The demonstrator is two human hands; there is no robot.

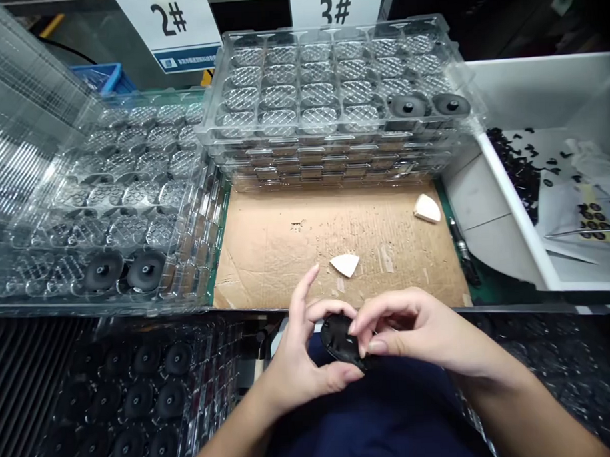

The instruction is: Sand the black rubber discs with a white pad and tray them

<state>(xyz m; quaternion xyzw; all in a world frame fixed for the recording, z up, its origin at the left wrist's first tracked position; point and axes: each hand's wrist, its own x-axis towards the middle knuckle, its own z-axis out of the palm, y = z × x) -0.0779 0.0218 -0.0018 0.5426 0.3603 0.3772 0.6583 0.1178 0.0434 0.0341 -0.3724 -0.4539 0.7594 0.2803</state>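
Observation:
A round black plastic disc (337, 337) is held in front of my body, just below the table's front edge. My left hand (309, 348) grips its rim between thumb and fingers, with the index finger raised. The fingertips of my right hand (403, 328) are pinched together at the disc's right side; whatever they hold there, if anything, is hidden. Beyond the hands, a white wedge-shaped piece (345, 264) lies on the cardboard sheet (270, 250). A second white wedge (427, 208) rests farther right on the same cardboard.
Stacked clear trays (304, 118) stand at the back, two black discs in the top one. More clear trays (118, 195) are at left, and a tray of black discs (123, 401) sits lower left. At right are a black marker (463, 249) and a white bin (509, 208) holding small black parts.

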